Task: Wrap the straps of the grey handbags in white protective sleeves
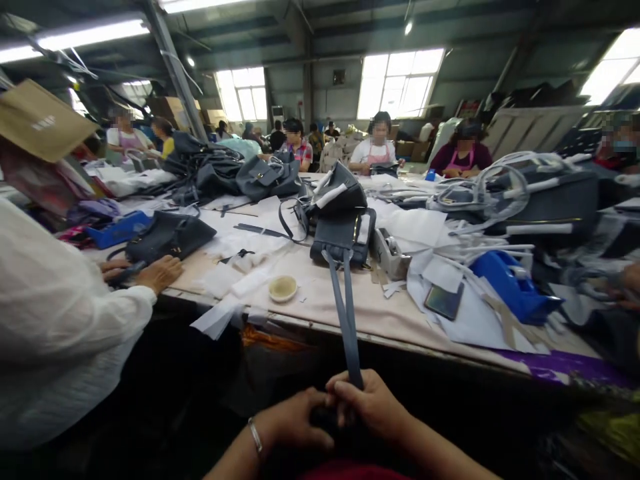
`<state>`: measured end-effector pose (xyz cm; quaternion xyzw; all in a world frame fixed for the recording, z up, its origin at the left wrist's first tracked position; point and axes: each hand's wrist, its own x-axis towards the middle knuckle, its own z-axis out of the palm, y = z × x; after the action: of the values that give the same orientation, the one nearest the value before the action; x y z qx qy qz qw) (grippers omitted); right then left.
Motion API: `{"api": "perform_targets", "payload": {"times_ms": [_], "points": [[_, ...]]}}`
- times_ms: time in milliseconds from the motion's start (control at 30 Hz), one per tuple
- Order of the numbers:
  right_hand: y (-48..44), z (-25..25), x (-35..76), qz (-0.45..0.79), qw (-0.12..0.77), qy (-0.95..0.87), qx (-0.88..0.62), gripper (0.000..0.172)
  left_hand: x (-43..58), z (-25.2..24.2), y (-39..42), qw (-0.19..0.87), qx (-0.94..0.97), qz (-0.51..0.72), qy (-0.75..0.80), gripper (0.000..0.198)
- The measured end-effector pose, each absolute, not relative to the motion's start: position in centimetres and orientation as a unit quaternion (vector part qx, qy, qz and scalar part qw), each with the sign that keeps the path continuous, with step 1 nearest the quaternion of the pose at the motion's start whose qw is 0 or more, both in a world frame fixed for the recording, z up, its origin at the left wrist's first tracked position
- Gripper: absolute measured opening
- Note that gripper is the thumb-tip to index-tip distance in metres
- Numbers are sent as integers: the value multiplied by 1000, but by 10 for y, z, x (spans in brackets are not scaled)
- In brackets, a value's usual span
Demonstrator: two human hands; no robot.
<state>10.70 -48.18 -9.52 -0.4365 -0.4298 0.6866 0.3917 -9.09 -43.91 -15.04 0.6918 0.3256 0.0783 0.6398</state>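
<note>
A long grey strap (344, 313) runs from a dark grey handbag (342, 235) on the table down to my lap. My right hand (370, 405) is closed round the strap's near end. My left hand (295, 420), with a bracelet on the wrist, is curled beside it and touches the same end; what its fingers hold is hidden. Both hands sit below the table's front edge (350, 333).
A co-worker in a white sleeve (65, 320) sits at my left, a hand (163, 272) resting on the table by another dark bag (170, 237). A small glue dish (283, 288), a phone (444, 301), a blue bin (515, 287), paper pieces and several bags crowd the table. More people sit across.
</note>
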Motion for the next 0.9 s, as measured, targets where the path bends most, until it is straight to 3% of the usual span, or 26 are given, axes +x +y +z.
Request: {"api": "perform_targets", "payload": {"times_ms": [233,433,567,667,900], "points": [[-519,-102,93,444,286,-648,-550,24,-56,-95,-430,761,485,275,332,42],[-542,-116,105,377,219,-679,-591,43,-39,-87,-441,799,360,334,347,42],[-537,-131,112,484,284,-666,-491,52,-39,-93,-449,710,379,413,426,39],[-517,-129,110,583,364,-558,-466,58,-42,-96,-456,668,401,431,455,39],[-467,-75,85,771,471,-342,-257,40,-51,-51,-474,610,517,413,436,39]]}}
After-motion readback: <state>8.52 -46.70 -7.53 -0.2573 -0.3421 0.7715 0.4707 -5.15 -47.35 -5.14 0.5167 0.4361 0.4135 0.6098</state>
